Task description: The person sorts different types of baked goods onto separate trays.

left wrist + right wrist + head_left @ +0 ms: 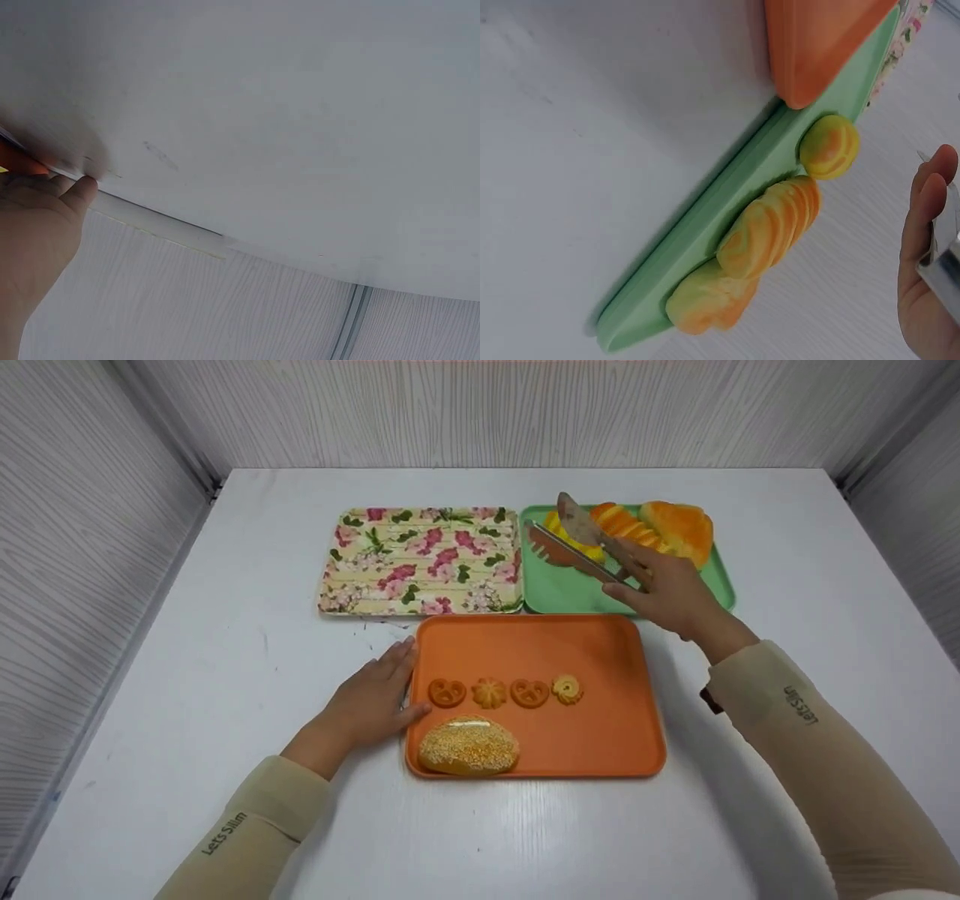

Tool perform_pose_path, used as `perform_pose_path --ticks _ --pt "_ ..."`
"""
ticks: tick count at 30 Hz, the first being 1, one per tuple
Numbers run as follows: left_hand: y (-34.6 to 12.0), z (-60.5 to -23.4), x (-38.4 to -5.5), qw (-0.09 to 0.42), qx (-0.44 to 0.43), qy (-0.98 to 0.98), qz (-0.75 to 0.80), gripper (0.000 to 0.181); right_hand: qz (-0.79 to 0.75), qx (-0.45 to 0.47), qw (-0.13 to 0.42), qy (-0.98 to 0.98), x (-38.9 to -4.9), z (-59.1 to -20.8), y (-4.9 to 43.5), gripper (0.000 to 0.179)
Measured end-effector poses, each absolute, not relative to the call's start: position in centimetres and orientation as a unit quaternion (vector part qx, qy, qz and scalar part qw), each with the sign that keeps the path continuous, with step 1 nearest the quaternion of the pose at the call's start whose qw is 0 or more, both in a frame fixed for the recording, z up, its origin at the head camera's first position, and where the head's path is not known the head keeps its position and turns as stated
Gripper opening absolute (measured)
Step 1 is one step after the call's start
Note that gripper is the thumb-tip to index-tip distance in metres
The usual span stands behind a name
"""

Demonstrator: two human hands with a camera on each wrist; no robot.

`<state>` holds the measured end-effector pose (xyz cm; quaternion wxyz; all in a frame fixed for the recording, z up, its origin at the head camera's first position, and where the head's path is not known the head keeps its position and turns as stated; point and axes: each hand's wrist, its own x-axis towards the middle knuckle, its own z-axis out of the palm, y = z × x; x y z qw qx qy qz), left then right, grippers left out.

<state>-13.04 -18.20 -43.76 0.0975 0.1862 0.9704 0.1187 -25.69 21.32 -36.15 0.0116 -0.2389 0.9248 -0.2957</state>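
My right hand (675, 594) grips a pair of metal tongs (576, 519) over the green tray (570, 598), with the two ends spread apart. Behind the tongs, a yellow bread roll (830, 147) is partly hidden in the head view. Beside it lie a striped loaf (628, 526) and a puffy golden bread (677, 529). My left hand (367, 703) rests at the left edge of the orange tray (600, 742), fingers extended along its side and thumb over the rim. That tray holds a sesame bun (469, 746) and a row of several small biscuits (490, 692).
A floral tray (427, 559) sits to the left of the green one, behind the orange tray. All three trays stand close together on a white table (225, 660). Pale wood-grain panels (525, 412) enclose the table's back and sides.
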Motion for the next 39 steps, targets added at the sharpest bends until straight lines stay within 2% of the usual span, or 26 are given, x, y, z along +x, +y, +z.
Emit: perform_pose_path --ticks 7,24,30,39 --pt "-18.2 -43.7 -13.1 0.102 0.184 0.97 0.119 0.087 -0.313 -0.308 0.018 0.899 -23.0 -35.9 20.9 0.067" --pt "-18.2 -43.8 -13.2 0.113 0.175 0.971 0.117 0.088 -0.327 -0.399 0.14 0.845 -17.2 -35.8 18.8 0.066" --pt "-18.1 -43.7 -13.1 0.11 0.178 0.971 0.114 0.088 -0.326 -0.417 0.186 0.828 -15.9 -36.0 18.3 0.066" --pt "-18.1 -43.6 -12.9 0.101 0.183 0.971 0.112 0.086 -0.308 -0.431 0.219 0.819 -15.0 -36.7 18.0 0.063"
